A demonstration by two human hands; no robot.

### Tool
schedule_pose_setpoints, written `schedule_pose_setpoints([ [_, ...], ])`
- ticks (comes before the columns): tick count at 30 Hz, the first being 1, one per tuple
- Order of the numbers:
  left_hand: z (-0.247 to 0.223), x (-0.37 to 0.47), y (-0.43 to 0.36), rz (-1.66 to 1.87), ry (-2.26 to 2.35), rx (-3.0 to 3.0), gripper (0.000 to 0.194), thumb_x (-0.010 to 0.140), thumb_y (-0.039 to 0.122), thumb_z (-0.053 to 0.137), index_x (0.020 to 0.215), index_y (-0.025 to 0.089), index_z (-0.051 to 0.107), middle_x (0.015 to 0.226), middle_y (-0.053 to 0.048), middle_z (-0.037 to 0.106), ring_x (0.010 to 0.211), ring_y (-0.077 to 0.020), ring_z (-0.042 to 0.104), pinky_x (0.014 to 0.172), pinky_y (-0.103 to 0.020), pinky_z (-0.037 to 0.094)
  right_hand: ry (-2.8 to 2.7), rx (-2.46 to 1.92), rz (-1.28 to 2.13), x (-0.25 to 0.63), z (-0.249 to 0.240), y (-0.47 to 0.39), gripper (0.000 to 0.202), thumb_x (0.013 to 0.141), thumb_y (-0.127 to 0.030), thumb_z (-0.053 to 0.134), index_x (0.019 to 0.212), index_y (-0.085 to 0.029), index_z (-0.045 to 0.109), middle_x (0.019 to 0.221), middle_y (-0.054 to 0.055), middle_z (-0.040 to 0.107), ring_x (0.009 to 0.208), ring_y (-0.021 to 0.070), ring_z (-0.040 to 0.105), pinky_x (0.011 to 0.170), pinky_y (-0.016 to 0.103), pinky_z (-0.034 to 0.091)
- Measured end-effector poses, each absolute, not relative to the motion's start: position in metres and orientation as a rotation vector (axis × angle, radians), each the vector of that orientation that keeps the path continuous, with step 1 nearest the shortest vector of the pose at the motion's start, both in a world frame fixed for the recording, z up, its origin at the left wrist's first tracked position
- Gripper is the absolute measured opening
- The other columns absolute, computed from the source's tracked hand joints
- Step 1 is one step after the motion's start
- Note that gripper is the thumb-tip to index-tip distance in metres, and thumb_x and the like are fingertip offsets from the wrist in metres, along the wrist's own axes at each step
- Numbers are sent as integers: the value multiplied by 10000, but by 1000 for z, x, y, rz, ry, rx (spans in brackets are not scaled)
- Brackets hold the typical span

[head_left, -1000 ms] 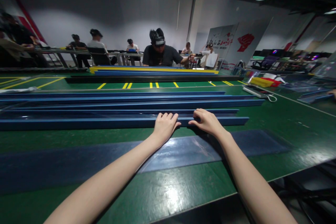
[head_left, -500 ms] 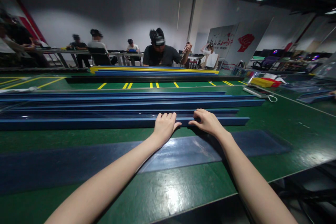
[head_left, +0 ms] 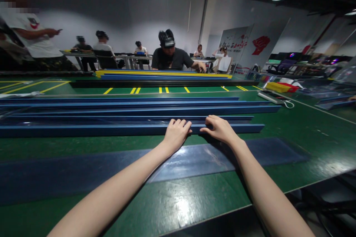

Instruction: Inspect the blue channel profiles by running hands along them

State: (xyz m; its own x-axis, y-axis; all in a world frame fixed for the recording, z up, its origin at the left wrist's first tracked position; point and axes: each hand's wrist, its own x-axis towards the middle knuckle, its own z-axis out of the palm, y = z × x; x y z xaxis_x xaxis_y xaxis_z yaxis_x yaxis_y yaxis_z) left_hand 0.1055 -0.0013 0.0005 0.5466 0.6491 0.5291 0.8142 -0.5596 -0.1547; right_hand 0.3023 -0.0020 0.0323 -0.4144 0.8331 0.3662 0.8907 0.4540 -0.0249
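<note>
Both hands rest on the nearest long blue channel strip (head_left: 83, 130), which lies across the green table (head_left: 294, 133). My left hand (head_left: 177, 133) is closed over its front edge, fingers bent over the top. A short gap to the right, my right hand (head_left: 218, 129) grips the same edge with its fingers curled over and its thumb at the front. Under my forearms lies a flat, translucent bluish sheet (head_left: 194, 159). Behind the nearest strip, more blue strips (head_left: 250, 109) run parallel.
Farther back lie a black strip (head_left: 167, 83) and yellow and blue strips (head_left: 167, 74). A white device with a loop (head_left: 271, 97) and a yellow tray (head_left: 276, 87) are at the right. A person in a dark shirt (head_left: 172, 59) sits opposite; a standing person (head_left: 36, 40) is at the left.
My left hand has shifted slightly right, its thumb now drawn in. The right hand is unchanged. The person opposite has lowered an arm, and a standing person has come into view at the left.
</note>
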Motion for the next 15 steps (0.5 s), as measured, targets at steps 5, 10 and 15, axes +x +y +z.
schedule_pose_setpoints([
  [5,1,106,-2,-600,-1300,-2381,231,819,382,492,891,163,511,823,-59,594,804,-206,513,692,-322,290,-2377,-1478,-234,303,32,-2,240,767,-423,512,714,-189,507,760,31,552,694,150,498,567,233,315],
  [10,3,107,-3,-577,-1368,-2342,302,811,441,476,885,151,514,814,-65,594,796,-212,508,689,-321,295,-2384,-1473,-237,303,33,-2,248,770,-427,508,713,-186,508,761,31,551,694,148,497,570,233,318],
  [15,4,106,-4,-600,-1387,-2295,335,800,475,468,869,151,522,879,-77,575,843,-225,482,687,-325,300,-2387,-1475,-238,303,33,-3,256,775,-431,506,725,-180,512,762,29,550,691,146,498,572,232,320],
])
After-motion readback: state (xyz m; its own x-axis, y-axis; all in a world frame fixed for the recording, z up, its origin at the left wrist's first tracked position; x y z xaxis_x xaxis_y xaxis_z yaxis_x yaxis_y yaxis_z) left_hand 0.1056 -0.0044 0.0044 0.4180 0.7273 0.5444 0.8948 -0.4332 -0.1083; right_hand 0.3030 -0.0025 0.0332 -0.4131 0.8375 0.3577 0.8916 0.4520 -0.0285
